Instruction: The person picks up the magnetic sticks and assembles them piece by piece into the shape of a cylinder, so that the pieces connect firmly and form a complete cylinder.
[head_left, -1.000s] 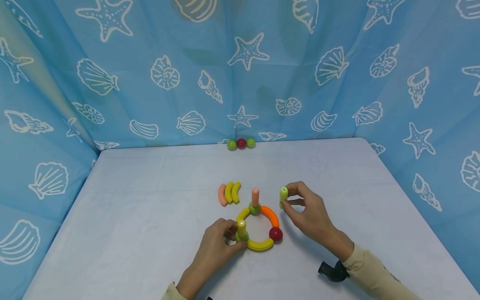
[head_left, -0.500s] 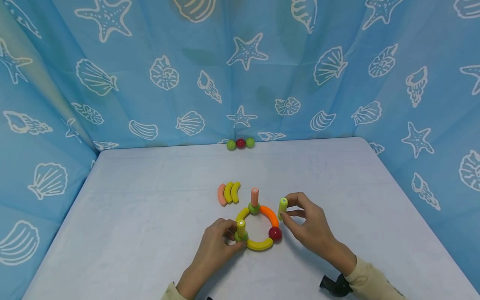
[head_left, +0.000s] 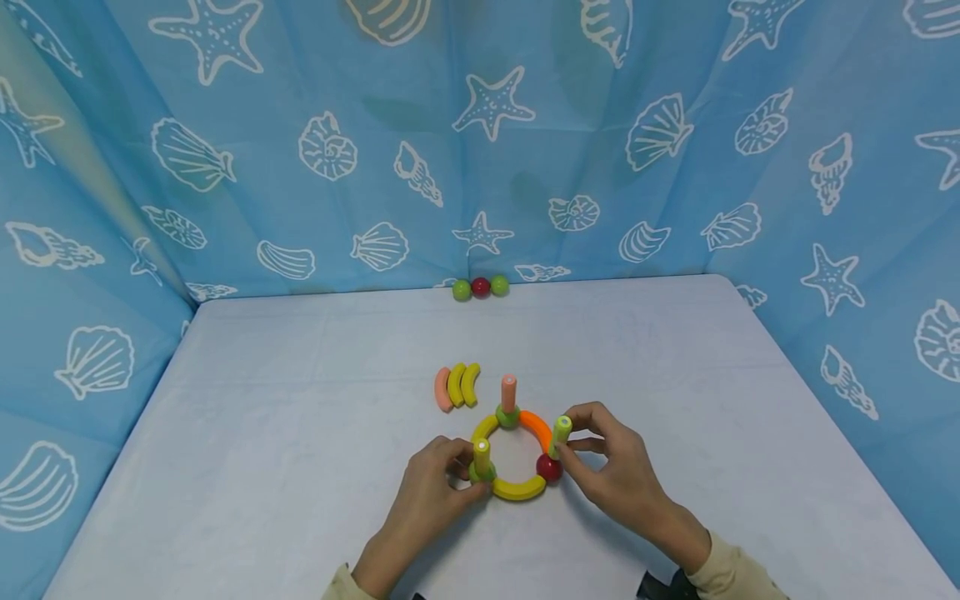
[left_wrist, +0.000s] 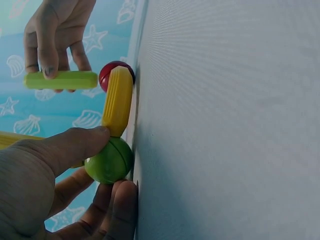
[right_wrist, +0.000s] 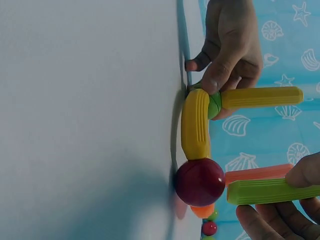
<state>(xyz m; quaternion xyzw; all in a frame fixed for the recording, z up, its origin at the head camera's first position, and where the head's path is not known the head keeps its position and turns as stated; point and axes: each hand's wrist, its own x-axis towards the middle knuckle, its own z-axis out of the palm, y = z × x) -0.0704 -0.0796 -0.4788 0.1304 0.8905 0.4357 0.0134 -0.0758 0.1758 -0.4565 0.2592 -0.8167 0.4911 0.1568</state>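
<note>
the right hand pinches the lime-green stick just above the red ball. the left hand grips the green ball under an upright yellow stick; a curved yellow piece on the white table spans the two balls.

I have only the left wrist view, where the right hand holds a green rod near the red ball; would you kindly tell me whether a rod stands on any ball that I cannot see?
Observer: Yes, in the head view a pink rod stands on a second green ball, at the far side of a ring.
Operator: Thank you. Would you also tell me whether any curved pieces lie loose, outside that ring?
Observer: Yes, one pink piece and two yellow pieces lie side by side on the table, left of the pink rod.
</note>
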